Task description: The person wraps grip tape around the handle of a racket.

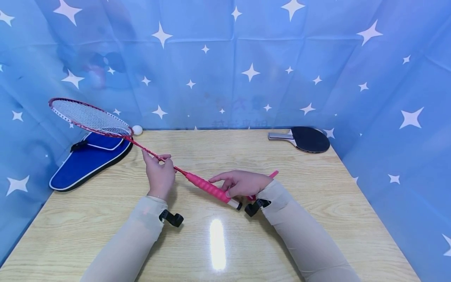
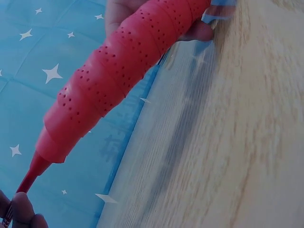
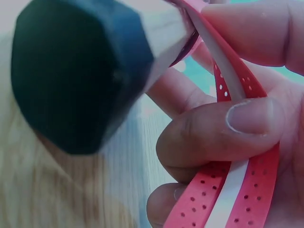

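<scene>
A red badminton racket point(image 1: 141, 147) lies slantwise across the view, its strung head at the upper left and its handle at the centre. My left hand point(image 1: 160, 176) pinches its thin shaft. Pink perforated grip tape point(image 2: 102, 80) is wound in overlapping turns round most of the handle. Near the dark butt cap point(image 3: 66, 78), a short pale stretch of handle shows bare. In the right wrist view, curled fingers of my right hand point(image 1: 246, 183) hold the loose, unwound length of tape point(image 3: 254, 190), which has a white strip along its middle. The tape's tail sticks out past the right wrist.
On the wooden table point(image 1: 169, 250), a blue paddle case point(image 1: 81, 166) sits at the left, partly behind the racket head. A white ball point(image 1: 137, 130) is beside it. At the back right lies a black table tennis paddle point(image 1: 310, 140). Starred blue curtains point(image 1: 218, 90) border the table.
</scene>
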A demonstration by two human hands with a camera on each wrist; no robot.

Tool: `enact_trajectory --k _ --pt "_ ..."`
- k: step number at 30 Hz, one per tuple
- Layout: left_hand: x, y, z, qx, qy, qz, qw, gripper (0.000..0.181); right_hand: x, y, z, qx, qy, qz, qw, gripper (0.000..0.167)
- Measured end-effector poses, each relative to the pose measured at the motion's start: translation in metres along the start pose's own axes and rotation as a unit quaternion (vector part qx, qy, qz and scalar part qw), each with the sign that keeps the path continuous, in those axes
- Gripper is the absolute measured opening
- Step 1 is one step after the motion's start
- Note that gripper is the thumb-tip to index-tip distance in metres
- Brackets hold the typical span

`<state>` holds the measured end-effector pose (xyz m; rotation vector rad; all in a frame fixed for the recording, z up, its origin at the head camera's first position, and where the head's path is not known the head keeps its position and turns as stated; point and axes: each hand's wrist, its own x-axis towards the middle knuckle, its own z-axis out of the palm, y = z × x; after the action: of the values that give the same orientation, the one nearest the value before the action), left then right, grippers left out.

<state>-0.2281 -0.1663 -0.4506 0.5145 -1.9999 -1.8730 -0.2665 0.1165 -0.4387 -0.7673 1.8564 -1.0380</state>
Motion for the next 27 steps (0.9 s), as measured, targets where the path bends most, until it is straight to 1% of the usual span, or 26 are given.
enact_trajectory --k 3,6,10,15,21,23,27 --pt "0.0009 -0.0017 0.0004 0.002 0.002 0.007 1.0 0.095 -0.0004 0.0001 0.0004 -0.004 0.002 0.007 1.0 0.072" --pt "0.0015 -0.0023 0.0004 0.0 0.002 0.009 1.0 0.095 -0.0003 0.0004 0.0006 -0.021 0.005 0.002 0.9998 0.07" --pt "0.0009 -0.0016 -0.0006 -0.002 -0.001 0.004 1.0 0.095 0.0004 0.0012 0.0014 -0.034 0.013 -0.008 0.9993 0.069" --pt "-0.0007 0.0009 -0.0017 0.0 0.011 -0.006 0.9999 0.099 0.0021 0.0018 0.0029 -0.04 0.026 -0.01 0.9988 0.067" --pt "-0.0018 0.0025 -0.0006 -0.022 0.019 -0.011 0.9995 0.095 0.0016 0.0016 0.002 -0.057 0.045 -0.011 0.9973 0.066" --pt "-0.0016 0.0023 -0.0001 -0.029 0.019 -0.01 0.9993 0.093 0.0014 0.0015 0.0015 -0.058 0.045 -0.011 0.9972 0.066" --pt "-0.0009 0.0013 0.0006 -0.036 0.021 -0.007 0.9991 0.092 0.0015 0.0019 0.0012 -0.057 0.033 -0.011 0.9978 0.064"
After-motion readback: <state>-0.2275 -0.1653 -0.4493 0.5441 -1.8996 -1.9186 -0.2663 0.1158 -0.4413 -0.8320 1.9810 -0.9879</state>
